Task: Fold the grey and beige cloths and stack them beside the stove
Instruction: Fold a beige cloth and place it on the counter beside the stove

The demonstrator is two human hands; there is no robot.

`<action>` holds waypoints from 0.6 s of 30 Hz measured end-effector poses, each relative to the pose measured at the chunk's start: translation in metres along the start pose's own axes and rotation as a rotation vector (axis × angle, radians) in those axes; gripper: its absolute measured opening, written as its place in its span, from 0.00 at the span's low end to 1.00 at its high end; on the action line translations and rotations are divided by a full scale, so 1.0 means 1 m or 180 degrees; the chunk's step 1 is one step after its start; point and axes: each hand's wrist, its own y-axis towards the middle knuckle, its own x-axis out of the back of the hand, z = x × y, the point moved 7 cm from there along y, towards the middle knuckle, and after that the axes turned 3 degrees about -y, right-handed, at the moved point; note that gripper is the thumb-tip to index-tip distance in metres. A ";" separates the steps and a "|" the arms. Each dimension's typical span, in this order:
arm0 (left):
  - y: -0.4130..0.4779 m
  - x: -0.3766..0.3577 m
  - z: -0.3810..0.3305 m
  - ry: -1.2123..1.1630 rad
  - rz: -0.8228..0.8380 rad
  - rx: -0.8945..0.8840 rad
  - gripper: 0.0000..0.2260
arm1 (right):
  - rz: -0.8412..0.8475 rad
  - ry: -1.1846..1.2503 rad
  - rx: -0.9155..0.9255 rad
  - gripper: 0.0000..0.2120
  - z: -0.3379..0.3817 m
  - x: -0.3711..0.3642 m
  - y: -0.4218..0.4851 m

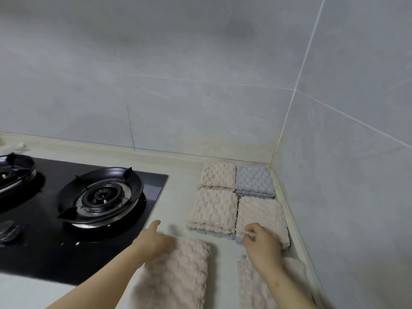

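Four folded piles stood in a block at centre right, beside the stove (100, 195): three beige-topped piles (215, 207) and one grey pile (254, 180). Two loose beige cloths (178, 275) lay at the bottom. The left hand (156, 238), thumb spread, rested on one, its grip unclear. The right hand (262, 244) pinched the lower-right pile's (260, 210) near edge.

A bare strip of desk (178, 197) lies open between the black stove (153, 186) and the four folded cloth stacks (214, 208) filling the corner. Tiled walls (334, 175) close it behind and right. The burner's pan support (131, 184) rises at left.
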 end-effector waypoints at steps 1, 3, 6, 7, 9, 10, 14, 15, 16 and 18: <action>-0.005 0.000 0.008 0.0055 0.0015 0.0051 0.39 | -0.0026 -0.0023 -0.0020 0.09 -0.001 -0.001 -0.008; -0.016 -0.003 0.018 0.0195 0.0042 0.0073 0.36 | -0.0125 -0.0084 -0.0064 0.09 -0.003 -0.001 -0.026; -0.029 -0.011 0.024 0.0156 0.0094 0.0000 0.33 | -0.0328 -0.0406 -0.0335 0.10 -0.014 0.007 -0.052; -0.032 -0.015 0.024 0.0027 0.0144 -0.0017 0.33 | -0.0389 -0.0519 -0.0458 0.10 -0.018 0.011 -0.060; -0.038 -0.024 0.022 -0.0196 0.0206 -0.0063 0.32 | -0.0459 -0.0570 -0.0614 0.09 -0.025 0.016 -0.073; -0.040 -0.028 0.019 -0.0246 0.0212 -0.0082 0.32 | -0.0483 -0.0584 -0.0634 0.09 -0.027 0.018 -0.077; -0.049 -0.049 0.006 -0.0169 0.0078 -0.0130 0.30 | -0.0474 -0.0649 -0.0524 0.11 -0.033 0.028 -0.087; -0.051 -0.055 0.002 -0.0095 0.0027 -0.0131 0.30 | -0.0460 -0.0644 -0.0468 0.11 -0.035 0.030 -0.090; -0.053 -0.059 -0.001 -0.0032 -0.0023 -0.0130 0.30 | -0.0436 -0.0632 -0.0421 0.12 -0.036 0.033 -0.092; -0.055 -0.067 -0.006 0.0005 -0.0100 -0.0118 0.30 | -0.0395 -0.0637 -0.0338 0.13 -0.040 0.034 -0.096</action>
